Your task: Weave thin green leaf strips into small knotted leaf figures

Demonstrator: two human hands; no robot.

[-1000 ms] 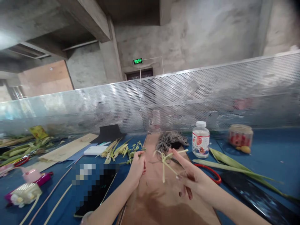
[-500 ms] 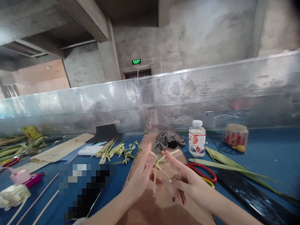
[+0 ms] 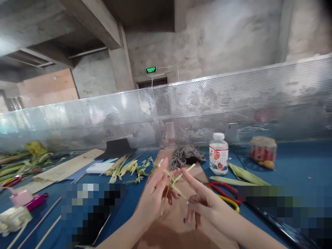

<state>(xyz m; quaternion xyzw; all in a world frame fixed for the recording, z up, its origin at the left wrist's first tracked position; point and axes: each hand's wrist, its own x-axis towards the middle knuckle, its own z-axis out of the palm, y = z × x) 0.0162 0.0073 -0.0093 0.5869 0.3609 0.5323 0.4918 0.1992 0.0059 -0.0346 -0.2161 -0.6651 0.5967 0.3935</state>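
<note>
Between my two hands is a small knot of pale green leaf strips (image 3: 172, 180), its narrow ends sticking out several ways. My left hand (image 3: 156, 190) grips it from the left side, index finger pointing up and the other fingers curled behind the strips. From the right, my right hand (image 3: 203, 197) pinches a strip end near its thumb, with the index fingertip touching the upper strip. Underneath both hands lies a brown board (image 3: 169, 221). Part of the knot is hidden by the fingers.
Grey yarn (image 3: 185, 157) lies at the board's far end. To the right are a labelled bottle (image 3: 218, 155), a jar (image 3: 263, 150), red-handled scissors (image 3: 225, 188) and long leaves (image 3: 247, 174). Dried plant pieces (image 3: 124, 167) and a white phone-like object (image 3: 100, 168) lie left.
The leaf-strip knot has turned slightly between my fingers. Its hanging end now slants to the left, and another end shows above my left hand. Both hands keep nearly the same place.
</note>
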